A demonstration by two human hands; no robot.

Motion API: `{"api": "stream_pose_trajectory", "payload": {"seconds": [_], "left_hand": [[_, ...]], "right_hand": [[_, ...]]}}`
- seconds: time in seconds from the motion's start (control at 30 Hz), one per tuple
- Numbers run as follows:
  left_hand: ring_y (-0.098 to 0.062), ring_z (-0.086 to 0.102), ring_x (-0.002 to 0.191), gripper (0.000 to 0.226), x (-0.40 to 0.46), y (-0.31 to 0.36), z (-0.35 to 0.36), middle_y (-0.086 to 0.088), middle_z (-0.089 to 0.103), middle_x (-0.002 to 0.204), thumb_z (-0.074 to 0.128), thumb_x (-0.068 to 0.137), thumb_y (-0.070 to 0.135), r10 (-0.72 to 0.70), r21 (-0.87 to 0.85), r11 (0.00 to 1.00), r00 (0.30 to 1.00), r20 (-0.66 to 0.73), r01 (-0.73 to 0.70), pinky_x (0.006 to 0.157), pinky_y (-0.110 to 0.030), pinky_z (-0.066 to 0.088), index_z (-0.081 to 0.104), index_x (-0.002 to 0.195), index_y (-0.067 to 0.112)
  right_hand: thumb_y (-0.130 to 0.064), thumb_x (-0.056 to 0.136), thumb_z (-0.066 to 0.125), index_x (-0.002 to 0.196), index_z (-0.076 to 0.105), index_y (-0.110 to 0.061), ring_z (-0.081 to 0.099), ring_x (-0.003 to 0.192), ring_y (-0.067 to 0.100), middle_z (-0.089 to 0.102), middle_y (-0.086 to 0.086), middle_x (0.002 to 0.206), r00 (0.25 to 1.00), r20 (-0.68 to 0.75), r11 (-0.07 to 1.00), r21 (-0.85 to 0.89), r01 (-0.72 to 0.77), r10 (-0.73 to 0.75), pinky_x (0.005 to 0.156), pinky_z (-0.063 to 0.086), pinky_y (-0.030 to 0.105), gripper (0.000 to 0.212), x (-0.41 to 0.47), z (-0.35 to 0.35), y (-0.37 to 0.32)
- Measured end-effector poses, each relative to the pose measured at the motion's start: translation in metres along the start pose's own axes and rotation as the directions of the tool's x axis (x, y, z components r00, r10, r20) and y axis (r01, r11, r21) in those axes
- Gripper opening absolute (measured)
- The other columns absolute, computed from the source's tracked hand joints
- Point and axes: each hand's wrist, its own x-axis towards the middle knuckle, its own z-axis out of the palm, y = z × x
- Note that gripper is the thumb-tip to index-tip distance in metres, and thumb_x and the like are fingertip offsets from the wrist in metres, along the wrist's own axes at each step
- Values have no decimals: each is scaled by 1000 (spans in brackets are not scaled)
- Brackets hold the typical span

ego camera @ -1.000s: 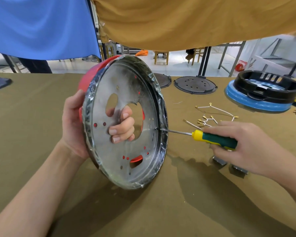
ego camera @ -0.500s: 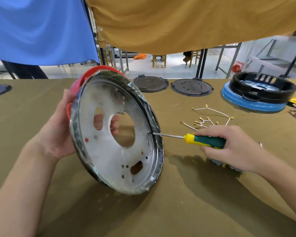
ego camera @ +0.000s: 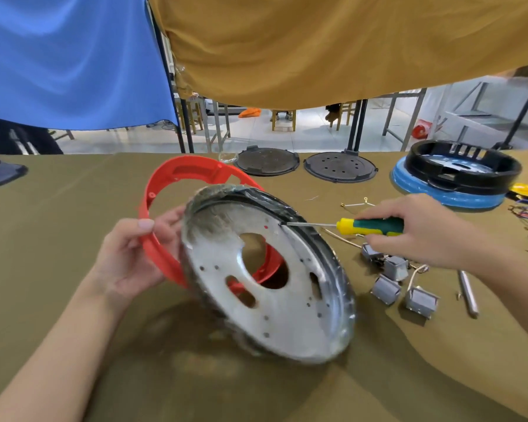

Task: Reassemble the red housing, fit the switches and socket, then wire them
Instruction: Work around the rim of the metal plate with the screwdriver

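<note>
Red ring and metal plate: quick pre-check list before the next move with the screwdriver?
1. Left hand grips red ring: ok.
2. Right hand grips screwdriver: ok.
3. Tip on the metal plate near its rim: ok; seated in a screw: cannot tell.
4. Ring flush with plate: not ok, the ring's far side stands off it.
5. Plate steady: cannot tell, its lower edge is blurred.
6. Grey switches on the table near the right hand: ok.
</note>
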Motion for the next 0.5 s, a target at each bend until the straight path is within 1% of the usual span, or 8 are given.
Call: {"api": "stream_pose_trajectory", "payload": {"seconds": [0.07,0.13,0.2,0.27,0.33,0.4,0.47,0.5], "left_hand": [[-50,47,128,63,-3,1,-13,-33,44,142,58,88,2,-112,39,992,985,-131,118,109,-59,34,31,145,-9],[-43,60,119,87,-4,3,-25,-26,55,138,83,68,4,-142,181,961,936,-321,208,96,-55,51,40,143,-5],[-38,67,110,119,-8,4,-36,-23,60,134,97,41,6,-168,234,913,830,-532,334,79,-48,60,40,144,1],[-37,69,105,127,-11,5,-38,-25,61,132,101,31,12,-164,188,911,742,-650,366,71,-48,61,40,141,3],[-35,71,100,103,-7,6,-36,-23,65,123,96,48,41,-109,190,913,664,-740,361,68,-49,61,47,131,2],[-28,74,85,73,0,6,-36,-19,69,102,70,74,57,-45,245,865,553,-832,439,62,-42,61,56,117,-1],[-22,69,63,48,4,5,-33,-13,66,80,55,92,48,17,315,742,454,-891,591,54,-34,58,58,103,1],[-20,66,54,39,4,4,-28,-11,65,71,51,95,41,23,341,642,428,-904,686,52,-32,56,59,97,3]], "right_hand": [[-34,81,67,112,70,-40,63,66,3,64,-23,84,999,40,995,-101,-8,12,54,51,21,32,10,-16,1],[-41,80,65,110,72,-35,61,72,5,62,-19,88,997,78,983,-182,-4,18,63,51,25,31,23,-30,0],[-38,83,66,109,74,-33,59,75,11,62,-11,90,995,95,971,-239,25,-3,65,51,31,27,37,-38,-4],[-28,86,69,109,76,-31,59,76,16,64,-8,88,994,106,964,-258,59,-33,68,50,35,25,49,-42,-11],[-24,86,69,109,76,-29,60,78,20,66,-8,87,992,118,964,-254,76,-47,70,51,36,25,57,-43,-17],[-24,85,69,108,77,-29,61,78,18,66,-11,87,993,101,969,-234,82,-60,71,51,36,24,60,-43,-17],[-25,85,71,107,77,-31,60,76,14,64,-15,84,995,80,975,-207,78,-63,68,50,33,24,60,-41,-12],[-25,85,71,107,76,-33,59,76,13,64,-16,85,996,74,977,-200,69,-55,69,51,34,24,59,-41,-8]]}}
